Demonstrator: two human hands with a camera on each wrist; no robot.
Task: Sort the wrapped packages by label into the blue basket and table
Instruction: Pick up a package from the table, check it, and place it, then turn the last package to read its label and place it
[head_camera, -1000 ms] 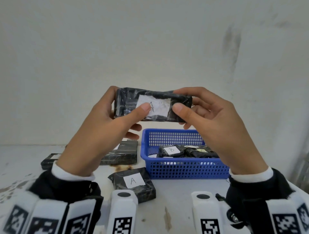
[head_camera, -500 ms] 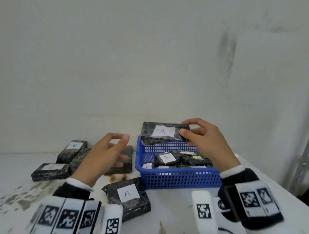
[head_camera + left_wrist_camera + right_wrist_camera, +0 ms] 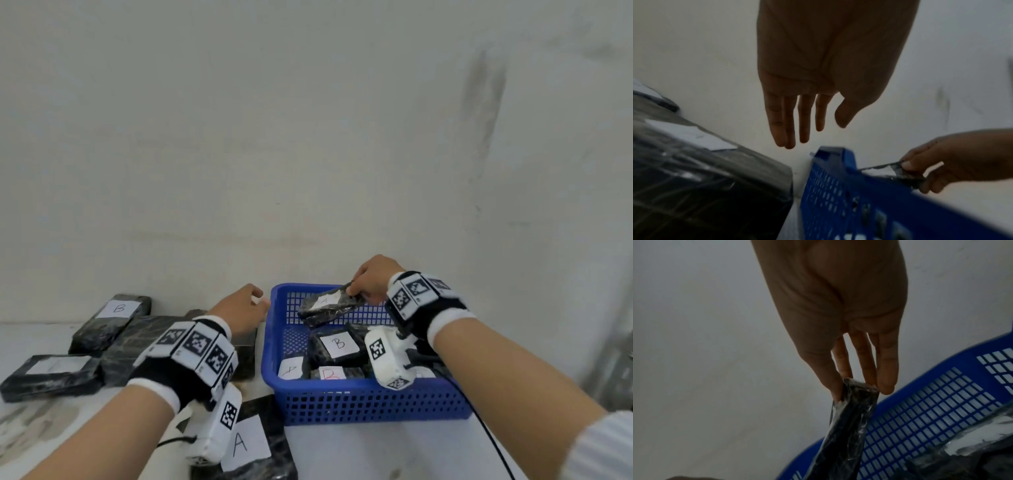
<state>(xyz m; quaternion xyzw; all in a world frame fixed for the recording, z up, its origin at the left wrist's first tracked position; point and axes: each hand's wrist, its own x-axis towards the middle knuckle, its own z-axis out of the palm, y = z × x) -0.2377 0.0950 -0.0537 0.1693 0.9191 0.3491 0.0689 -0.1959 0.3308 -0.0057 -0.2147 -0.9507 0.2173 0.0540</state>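
My right hand (image 3: 359, 291) pinches one end of a black wrapped package labelled A (image 3: 329, 306), tilted over the far part of the blue basket (image 3: 359, 404). The right wrist view shows thumb and fingers (image 3: 885, 369) clamped on the package end (image 3: 855, 402). The basket holds several packages, one labelled B (image 3: 337, 344), another A (image 3: 291, 368). My left hand (image 3: 246, 308) hovers empty with straight fingers (image 3: 789, 123) left of the basket rim (image 3: 834, 154), above the dark packages (image 3: 694, 178) on the table.
On the white table lie a package labelled B (image 3: 113, 318) at the far left, an unreadable one (image 3: 51, 373) nearer, and one labelled A (image 3: 250, 445) at the front. A plain wall (image 3: 308, 137) stands close behind the basket.
The left hand let go of the A package and dropped left of the basket. The right hand carried the package down from chest height into the basket's far part.
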